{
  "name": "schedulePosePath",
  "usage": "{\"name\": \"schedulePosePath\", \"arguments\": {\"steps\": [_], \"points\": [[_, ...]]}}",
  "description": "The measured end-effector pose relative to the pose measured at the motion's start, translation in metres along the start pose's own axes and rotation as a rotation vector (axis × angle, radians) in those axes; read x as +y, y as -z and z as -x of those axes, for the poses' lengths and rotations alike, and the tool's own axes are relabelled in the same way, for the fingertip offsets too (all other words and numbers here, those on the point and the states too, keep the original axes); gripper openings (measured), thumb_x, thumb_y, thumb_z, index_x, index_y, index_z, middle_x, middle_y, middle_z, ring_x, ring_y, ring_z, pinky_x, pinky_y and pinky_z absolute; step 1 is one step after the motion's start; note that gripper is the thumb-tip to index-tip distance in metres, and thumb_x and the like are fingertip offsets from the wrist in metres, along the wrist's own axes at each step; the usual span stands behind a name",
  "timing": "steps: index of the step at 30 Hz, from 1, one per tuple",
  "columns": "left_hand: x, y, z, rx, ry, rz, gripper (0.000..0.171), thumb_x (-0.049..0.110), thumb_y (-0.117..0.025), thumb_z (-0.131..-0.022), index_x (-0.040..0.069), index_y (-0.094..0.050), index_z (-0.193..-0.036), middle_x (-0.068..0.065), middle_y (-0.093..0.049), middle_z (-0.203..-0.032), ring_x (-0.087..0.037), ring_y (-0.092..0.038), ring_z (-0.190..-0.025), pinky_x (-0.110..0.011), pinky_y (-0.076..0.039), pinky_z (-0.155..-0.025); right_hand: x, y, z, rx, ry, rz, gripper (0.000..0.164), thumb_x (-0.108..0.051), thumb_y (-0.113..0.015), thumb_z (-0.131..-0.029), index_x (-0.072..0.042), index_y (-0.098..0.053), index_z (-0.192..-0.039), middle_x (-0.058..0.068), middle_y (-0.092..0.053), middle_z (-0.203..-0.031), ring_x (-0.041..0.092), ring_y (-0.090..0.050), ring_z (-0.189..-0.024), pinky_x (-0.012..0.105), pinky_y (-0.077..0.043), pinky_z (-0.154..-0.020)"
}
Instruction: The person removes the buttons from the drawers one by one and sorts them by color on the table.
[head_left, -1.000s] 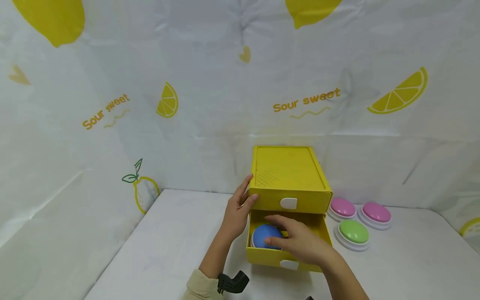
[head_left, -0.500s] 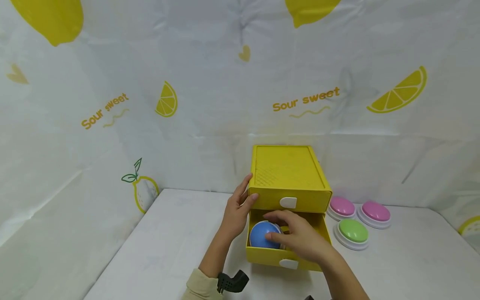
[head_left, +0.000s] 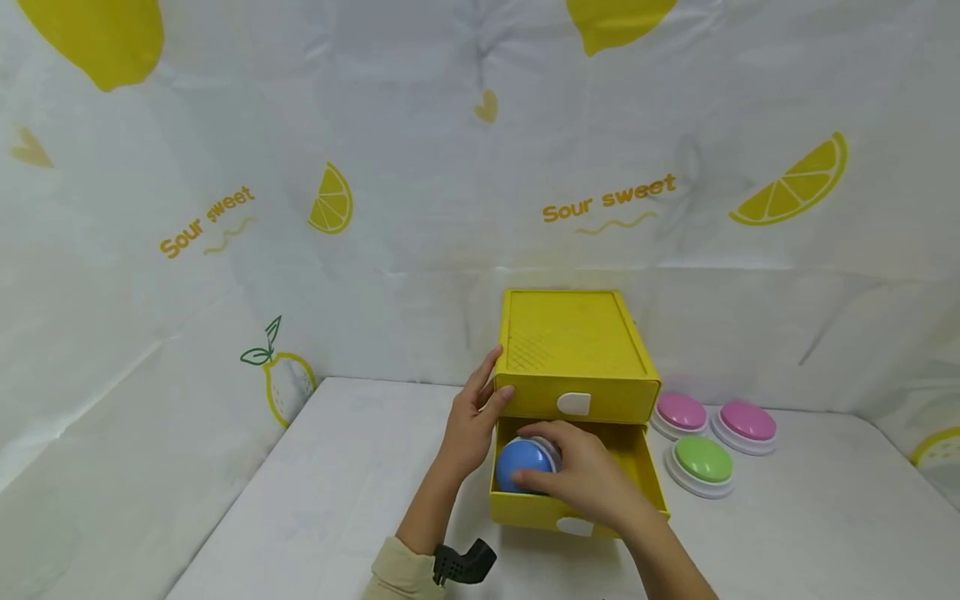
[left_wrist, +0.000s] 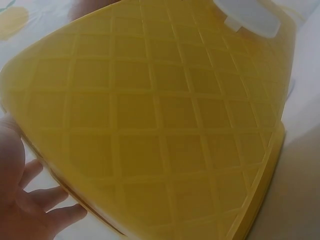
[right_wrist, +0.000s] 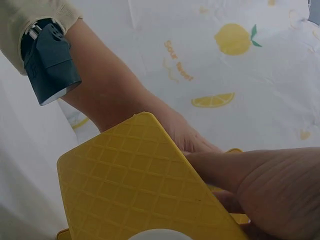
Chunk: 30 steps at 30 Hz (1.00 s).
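A yellow two-drawer box (head_left: 573,333) stands against the back of the table, its lower drawer (head_left: 525,508) pulled out. Inside that drawer, at the left, my right hand (head_left: 588,475) grips a blue push button (head_left: 520,464) with a white base, thumb on the dome and fingers at the far side. The button is tilted. My left hand (head_left: 468,425) rests against the box's left side with extended fingers, thumb at the front corner of the upper drawer. In the right wrist view, the lattice-patterned drawer front (right_wrist: 135,175) hides the button.
Two pink push buttons (head_left: 681,411) (head_left: 747,419) and a green one (head_left: 703,458) sit on the white table (head_left: 375,483) right of the box. A white, lemon-printed sheet (head_left: 420,317) hangs behind. White tabs (head_left: 574,404) serve as drawer handles.
My right hand has moved slightly left and tilted the blue button, so its white base now shows on the right. The left hand keeps its place on the box.
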<state>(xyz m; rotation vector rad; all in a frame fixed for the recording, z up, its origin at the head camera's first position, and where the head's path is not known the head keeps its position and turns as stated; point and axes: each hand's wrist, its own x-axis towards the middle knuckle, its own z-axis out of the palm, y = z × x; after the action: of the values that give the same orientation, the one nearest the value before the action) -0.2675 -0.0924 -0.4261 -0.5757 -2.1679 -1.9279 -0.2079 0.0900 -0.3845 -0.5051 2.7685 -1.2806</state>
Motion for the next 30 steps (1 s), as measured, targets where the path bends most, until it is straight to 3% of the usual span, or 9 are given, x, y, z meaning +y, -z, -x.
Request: {"name": "schedulePosePath", "arguments": {"steps": [5,12,16,18,21,24,27,30], "points": [[0.000,0.001,0.001,0.005,-0.003,-0.002,0.055,0.031,-0.052,-0.107,0.041,-0.031,-0.157,0.007,-0.030,-0.166,-0.022,-0.041,-0.149,-0.046,-0.044,-0.114,-0.001,-0.002,0.001,0.014,0.031,0.023,0.045,-0.033,-0.089,-0.076,-0.019,-0.072,-0.115,0.001,-0.070,-0.119,0.019,-0.064,-0.106,0.051,-0.057,-0.097],[-0.001,0.000,0.001,0.006,-0.024,0.009,0.055,0.027,-0.050,-0.108,0.040,-0.031,-0.158,0.006,-0.031,-0.166,-0.020,-0.041,-0.148,-0.041,-0.045,-0.114,-0.002,0.001,0.007,0.128,0.182,0.059,0.043,-0.027,-0.090,-0.076,-0.023,-0.074,-0.116,-0.002,-0.069,-0.127,0.024,-0.065,-0.118,0.051,-0.057,-0.100],[0.001,-0.003,-0.001,0.004,-0.032,-0.039,0.056,0.031,-0.049,-0.108,0.039,-0.027,-0.159,0.003,-0.029,-0.167,-0.023,-0.041,-0.149,-0.044,-0.043,-0.116,0.001,0.015,0.016,0.202,0.221,-0.034,0.044,-0.023,-0.088,-0.080,-0.022,-0.072,-0.121,0.001,-0.066,-0.133,0.027,-0.065,-0.121,0.046,-0.058,-0.098],[0.001,-0.004,-0.002,-0.003,-0.034,-0.053,0.057,0.033,-0.048,-0.108,0.038,-0.026,-0.160,0.002,-0.028,-0.167,-0.025,-0.040,-0.149,-0.046,-0.042,-0.117,0.005,0.023,0.022,0.256,0.257,-0.078,0.045,-0.018,-0.086,-0.081,-0.019,-0.072,-0.123,0.003,-0.065,-0.135,0.025,-0.065,-0.120,0.038,-0.059,-0.096],[0.002,-0.004,-0.002,0.002,-0.026,-0.065,0.057,0.034,-0.049,-0.108,0.038,-0.026,-0.160,0.002,-0.028,-0.168,-0.026,-0.040,-0.149,-0.048,-0.041,-0.117,0.010,0.032,0.031,0.334,0.311,-0.127,0.045,-0.010,-0.084,-0.082,-0.016,-0.071,-0.124,0.002,-0.064,-0.135,0.012,-0.066,-0.116,0.021,-0.058,-0.094],[0.001,-0.003,-0.001,0.006,-0.018,-0.076,0.057,0.035,-0.049,-0.107,0.038,-0.027,-0.160,0.003,-0.027,-0.168,-0.025,-0.041,-0.149,-0.047,-0.042,-0.117,0.016,0.040,0.042,0.381,0.350,-0.245,0.047,0.002,-0.081,-0.082,-0.008,-0.070,-0.126,0.001,-0.063,-0.134,0.003,-0.065,-0.113,0.011,-0.054,-0.092],[0.000,-0.001,0.000,-0.001,-0.016,-0.080,0.057,0.036,-0.049,-0.107,0.040,-0.026,-0.159,0.004,-0.026,-0.168,-0.023,-0.040,-0.149,-0.047,-0.042,-0.117,0.025,0.052,0.053,0.375,0.354,-0.413,0.050,0.013,-0.074,-0.083,0.001,-0.065,-0.130,0.002,-0.063,-0.134,0.004,-0.065,-0.113,0.014,-0.057,-0.090],[-0.001,0.002,0.000,0.002,-0.012,-0.080,0.056,0.036,-0.049,-0.107,0.042,-0.027,-0.158,0.006,-0.027,-0.167,-0.022,-0.040,-0.149,-0.047,-0.043,-0.117,0.038,0.064,0.062,0.352,0.300,-0.489,0.051,0.015,-0.069,-0.086,0.005,-0.060,-0.135,-0.001,-0.062,-0.136,0.006,-0.064,-0.116,0.016,-0.058,-0.088]]}}
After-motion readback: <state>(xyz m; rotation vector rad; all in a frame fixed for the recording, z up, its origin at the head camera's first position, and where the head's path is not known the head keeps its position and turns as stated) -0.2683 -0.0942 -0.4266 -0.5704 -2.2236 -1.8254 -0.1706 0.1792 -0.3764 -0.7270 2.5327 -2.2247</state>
